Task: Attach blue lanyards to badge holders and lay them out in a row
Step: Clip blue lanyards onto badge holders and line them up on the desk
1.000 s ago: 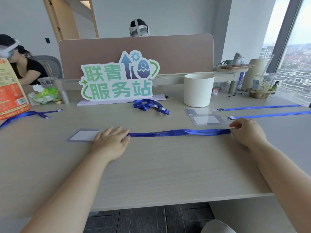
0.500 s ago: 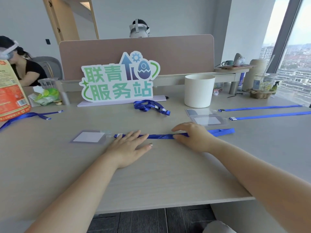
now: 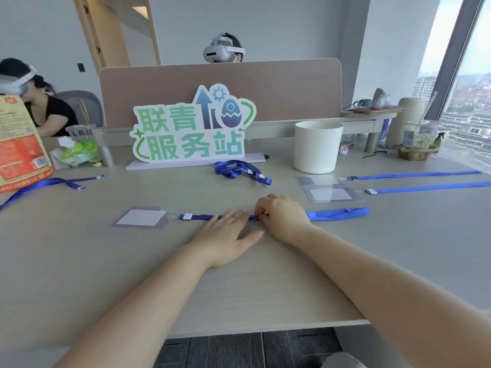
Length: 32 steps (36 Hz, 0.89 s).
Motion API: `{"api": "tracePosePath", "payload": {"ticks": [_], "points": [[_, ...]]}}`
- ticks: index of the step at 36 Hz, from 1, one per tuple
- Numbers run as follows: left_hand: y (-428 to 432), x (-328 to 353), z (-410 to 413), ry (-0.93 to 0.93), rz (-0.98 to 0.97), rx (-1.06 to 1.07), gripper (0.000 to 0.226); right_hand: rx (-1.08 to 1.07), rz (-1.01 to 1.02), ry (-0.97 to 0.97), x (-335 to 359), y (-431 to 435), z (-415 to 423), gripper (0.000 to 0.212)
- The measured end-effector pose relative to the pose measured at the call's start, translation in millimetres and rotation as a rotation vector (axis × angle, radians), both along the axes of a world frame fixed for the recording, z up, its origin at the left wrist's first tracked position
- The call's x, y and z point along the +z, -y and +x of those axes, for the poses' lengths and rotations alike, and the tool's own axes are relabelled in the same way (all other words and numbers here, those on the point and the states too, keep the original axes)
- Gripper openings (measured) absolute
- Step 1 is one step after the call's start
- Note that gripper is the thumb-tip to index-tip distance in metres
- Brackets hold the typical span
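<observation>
A clear badge holder (image 3: 140, 217) with a white card lies flat on the table, joined at its right end to a blue lanyard (image 3: 337, 214) that runs rightward. My left hand (image 3: 225, 235) lies flat on the strap's middle with straight fingers. Just to its right, my right hand (image 3: 283, 216) pinches the strap with curled fingers. Two more badge holders (image 3: 330, 195) lie at the right, each with a straight blue lanyard (image 3: 425, 187) leading to the table's right edge. A bunched loose lanyard (image 3: 240, 171) sits in front of the sign. Another lanyard (image 3: 45, 185) lies at the far left.
A green and white standing sign (image 3: 192, 128) and a white cylindrical bin (image 3: 317, 146) stand behind the work area. An orange paper bag (image 3: 18, 144) stands at the left edge. Two people with headsets sit beyond the desk divider (image 3: 292, 86). Cups and small items crowd the back right.
My right hand slid left along the strap from its far end to the middle. My left hand moved right off the badge holder, now fully uncovered, onto the strap.
</observation>
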<state>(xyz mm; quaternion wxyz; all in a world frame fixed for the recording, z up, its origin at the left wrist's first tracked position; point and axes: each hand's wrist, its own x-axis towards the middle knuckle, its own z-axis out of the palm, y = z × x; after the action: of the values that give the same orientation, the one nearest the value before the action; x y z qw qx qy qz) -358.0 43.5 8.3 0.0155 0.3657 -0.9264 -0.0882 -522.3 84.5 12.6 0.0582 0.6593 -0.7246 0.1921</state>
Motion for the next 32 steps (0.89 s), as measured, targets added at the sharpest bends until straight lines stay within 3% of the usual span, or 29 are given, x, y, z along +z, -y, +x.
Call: {"api": "tracePosePath", "payload": {"ticks": [12,32], "points": [[0,-3,2,0.014,-0.021,0.000,0.072,0.024,0.056,-0.319,6,-9,-18,0.031],[-6,5,0,0.052,0.009,0.005,0.063,-0.356,0.064,-0.332,5,-102,-138,0.021]]}}
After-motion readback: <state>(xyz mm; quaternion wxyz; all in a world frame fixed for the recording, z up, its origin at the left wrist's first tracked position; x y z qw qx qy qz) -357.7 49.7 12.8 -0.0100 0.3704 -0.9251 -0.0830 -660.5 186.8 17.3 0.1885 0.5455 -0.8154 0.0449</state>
